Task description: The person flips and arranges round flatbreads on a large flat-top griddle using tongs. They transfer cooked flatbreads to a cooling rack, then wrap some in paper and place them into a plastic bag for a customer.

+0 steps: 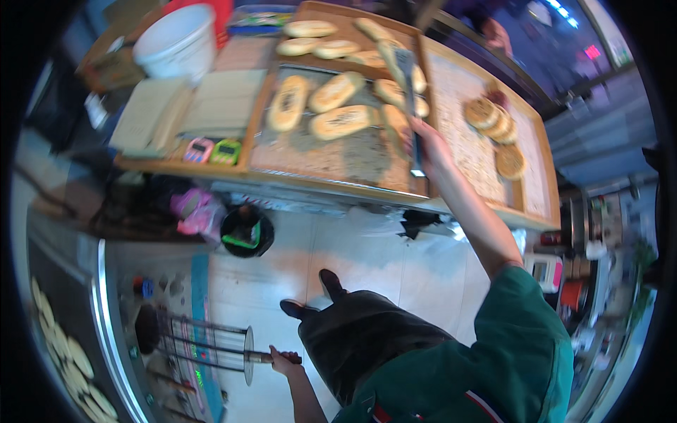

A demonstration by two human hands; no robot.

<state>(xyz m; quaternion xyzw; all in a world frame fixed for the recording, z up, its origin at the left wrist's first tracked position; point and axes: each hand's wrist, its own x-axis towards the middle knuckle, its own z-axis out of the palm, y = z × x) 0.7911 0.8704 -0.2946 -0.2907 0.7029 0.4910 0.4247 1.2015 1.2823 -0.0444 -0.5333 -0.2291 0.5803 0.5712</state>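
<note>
Over the right side of a wooden tray (331, 184), the right hand (433, 146) is grasping a long dark tool (408, 84), its fingers wrapping around the lower part. The tool's broad end is pointing toward the far side and overlapping some oval breads (343, 123); whether it is touching them, I cannot tell. Other oval breads are lying in the same tray, several showing dark marks on top.

Down at the lower left, the left hand (285, 362) is clasping a wooden handle (264, 357), fingers closing around it. A pale disc (249, 356) is sitting at the handle's far end, and dark rods (204, 345) are stretching beyond it; I cannot tell whether they are joined to it.

Just beside the first tray, on the right, a second tray (458, 92) is holding round breads (497, 125), most of them overlapping. Left of the oval breads, a pink timer (199, 150) and a green timer (226, 151) are resting side by side near stacked paper bags (150, 116). A white bucket (176, 46) is standing behind these stacks. Below the table edge, a black bin (247, 240) is standing near a pink plastic bag (199, 213).
</note>
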